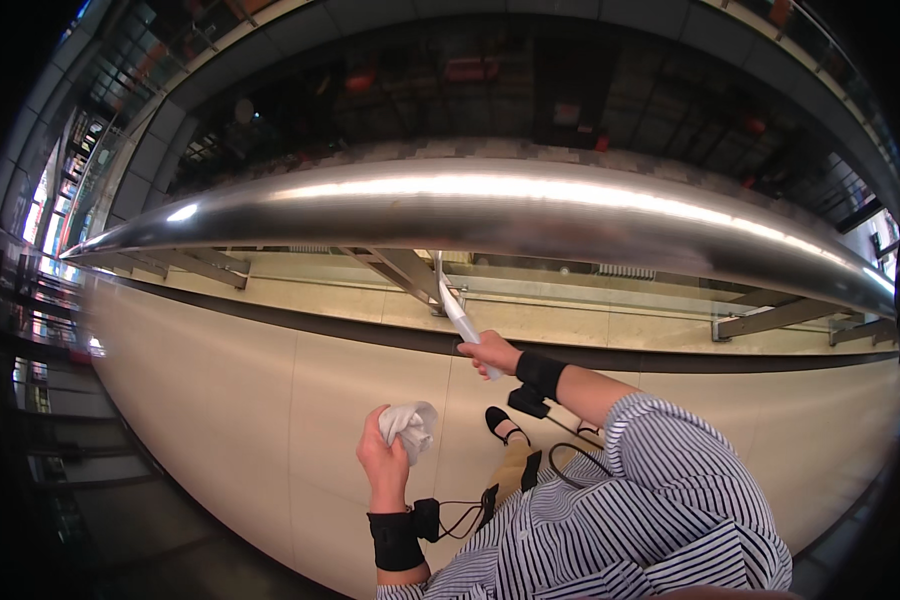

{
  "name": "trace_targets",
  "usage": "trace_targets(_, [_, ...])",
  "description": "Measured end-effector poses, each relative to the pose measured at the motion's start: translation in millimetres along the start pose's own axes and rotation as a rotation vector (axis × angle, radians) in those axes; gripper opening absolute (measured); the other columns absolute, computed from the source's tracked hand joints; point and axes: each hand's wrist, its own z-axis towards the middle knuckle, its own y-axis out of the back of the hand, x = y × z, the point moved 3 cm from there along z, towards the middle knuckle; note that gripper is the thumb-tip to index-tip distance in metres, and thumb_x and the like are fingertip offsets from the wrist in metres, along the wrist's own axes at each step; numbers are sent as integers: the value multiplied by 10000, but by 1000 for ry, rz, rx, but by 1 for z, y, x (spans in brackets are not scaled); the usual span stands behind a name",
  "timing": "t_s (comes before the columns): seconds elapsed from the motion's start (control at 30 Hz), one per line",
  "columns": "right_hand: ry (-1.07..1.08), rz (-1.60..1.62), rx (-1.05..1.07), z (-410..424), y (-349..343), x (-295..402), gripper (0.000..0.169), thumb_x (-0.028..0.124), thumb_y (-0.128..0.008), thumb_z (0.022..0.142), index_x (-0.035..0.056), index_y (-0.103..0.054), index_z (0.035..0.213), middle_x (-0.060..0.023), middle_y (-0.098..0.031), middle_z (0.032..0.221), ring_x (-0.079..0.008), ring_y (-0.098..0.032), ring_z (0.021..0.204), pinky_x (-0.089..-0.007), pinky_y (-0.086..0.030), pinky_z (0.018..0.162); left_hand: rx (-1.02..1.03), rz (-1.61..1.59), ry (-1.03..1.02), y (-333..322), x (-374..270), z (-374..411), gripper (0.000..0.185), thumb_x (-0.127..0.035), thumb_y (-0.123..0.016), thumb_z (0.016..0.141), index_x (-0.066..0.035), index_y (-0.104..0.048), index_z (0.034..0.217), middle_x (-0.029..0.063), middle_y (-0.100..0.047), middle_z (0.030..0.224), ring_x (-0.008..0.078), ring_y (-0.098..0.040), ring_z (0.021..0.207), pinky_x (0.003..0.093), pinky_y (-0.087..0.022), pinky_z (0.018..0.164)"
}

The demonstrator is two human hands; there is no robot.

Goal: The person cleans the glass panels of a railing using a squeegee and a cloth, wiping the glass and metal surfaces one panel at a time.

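Observation:
A crumpled white cloth or tissue (411, 430) is bunched in my left hand (384, 454), held low over the floor. My right hand (493, 352) grips the pale handle of a long white tool (461, 322), perhaps a duster or scraper. Its far end reaches up beside a metal railing post (405, 277), under the thick brushed-metal handrail (450, 206). The handrail hides the tool's tip, so I cannot tell what it touches. Both wrists wear black bands with cabled boxes.
Glass panels (540, 300) stand beneath the handrail, with more slanted metal posts (784, 322) to the right. A dark strip (390, 328) edges the beige tiled floor (345, 382). Beyond the rail lies a dark drop to a lower level. My black shoe (501, 422) is on the tiles.

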Motion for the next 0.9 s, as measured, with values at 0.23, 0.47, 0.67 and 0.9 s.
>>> trace_targets(0.23, [119, -497, 63, -120, 65, 44, 369, 405, -584, 877, 65, -546, 1015, -21, -518, 634, -100, -496, 483, -256, -415, 441, 102, 93, -138, 10, -15, 52, 414, 89, -555, 707, -37, -568, 1100, 200, -643, 927, 385, -619, 900, 408, -490, 774])
trace_targets(0.47, [135, -1028, -189, -311, 167, 30, 374, 314, -661, 773, -10, -630, 957, -148, -640, 766, -245, -613, 653, -344, -492, 623, 151, 118, -253, -7, -114, 50, 412, 66, -571, 702, -38, -570, 1102, 198, -646, 928, 399, -609, 899, 427, -483, 769])
trace_targets(0.67, [68, -359, -511, -460, 236, -34, 372, 233, -707, 790, -20, -587, 1034, -13, -588, 723, -74, -537, 593, -226, -450, 517, 186, 115, -360, -69, -164, 56, 438, 58, -551, 710, -67, -563, 1129, 200, -632, 974, 395, -594, 944, 432, -474, 801])
trace_targets(0.9, [324, -567, -1229, -560, 284, -176, 236, 192, -689, 761, -13, -583, 808, -49, -548, 614, -126, -534, 554, -297, -444, 539, 110, 137, -609, -140, -195, 73, 394, 10, -550, 754, -96, -542, 1133, 181, -627, 1020, 397, -588, 953, 445, -480, 797])
